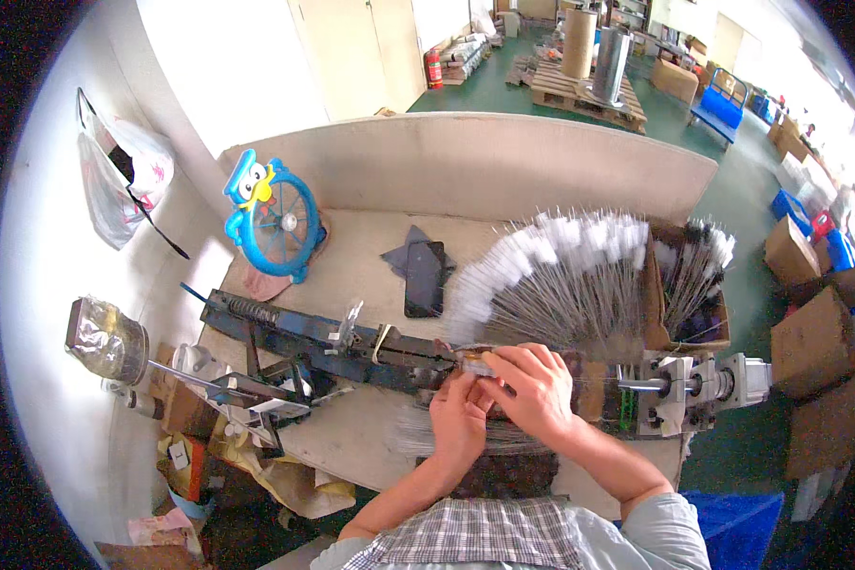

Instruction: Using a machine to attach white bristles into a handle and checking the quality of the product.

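Both hands meet at the front edge of the beige table, over the long dark metal machine. The left hand and the right hand have fingers pressed together, pinching a small silvery wire piece on the machine's bed. To my judgement, it should be kept level and aligned with the shaft. A fan of white-tipped wire brushes lies behind; a brown cardboard box of brushes sits at the right edge; a black phone lies mid-table
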### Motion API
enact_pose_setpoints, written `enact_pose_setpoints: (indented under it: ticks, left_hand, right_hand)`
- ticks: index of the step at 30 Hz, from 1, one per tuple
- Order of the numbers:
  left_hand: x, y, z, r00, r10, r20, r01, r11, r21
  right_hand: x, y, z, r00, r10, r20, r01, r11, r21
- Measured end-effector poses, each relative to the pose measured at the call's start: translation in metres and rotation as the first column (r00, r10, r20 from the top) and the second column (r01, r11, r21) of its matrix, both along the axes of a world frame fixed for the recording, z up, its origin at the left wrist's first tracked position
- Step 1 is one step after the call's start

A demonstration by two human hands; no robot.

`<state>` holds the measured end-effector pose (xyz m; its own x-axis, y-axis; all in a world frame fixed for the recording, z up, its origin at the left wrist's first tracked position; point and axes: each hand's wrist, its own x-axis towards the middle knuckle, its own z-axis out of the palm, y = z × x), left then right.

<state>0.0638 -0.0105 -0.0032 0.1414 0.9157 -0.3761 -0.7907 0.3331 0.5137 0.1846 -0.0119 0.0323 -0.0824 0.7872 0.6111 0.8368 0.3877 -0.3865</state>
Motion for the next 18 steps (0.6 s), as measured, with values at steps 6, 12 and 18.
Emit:
enact_pose_setpoints:
  ticks: [6,12,18]
  left_hand:
    - [0.004,0.001,-0.002,0.994,0.053,-0.095,-0.048,0.997,0.053]
    - [0.005,0.000,0.003,0.998,0.052,-0.030,-0.052,0.999,0.015]
    - [0.001,0.000,-0.006,0.999,0.032,0.004,-0.032,0.998,0.058]
  right_hand:
    - [0.002,-0.002,-0.001,0.999,0.039,0.022,-0.039,0.999,-0.032]
    - [0.001,0.000,0.002,0.998,0.055,0.007,-0.055,0.998,-0.031]
    - [-0.004,0.003,-0.006,1.000,0.028,-0.012,-0.029,0.999,-0.018]
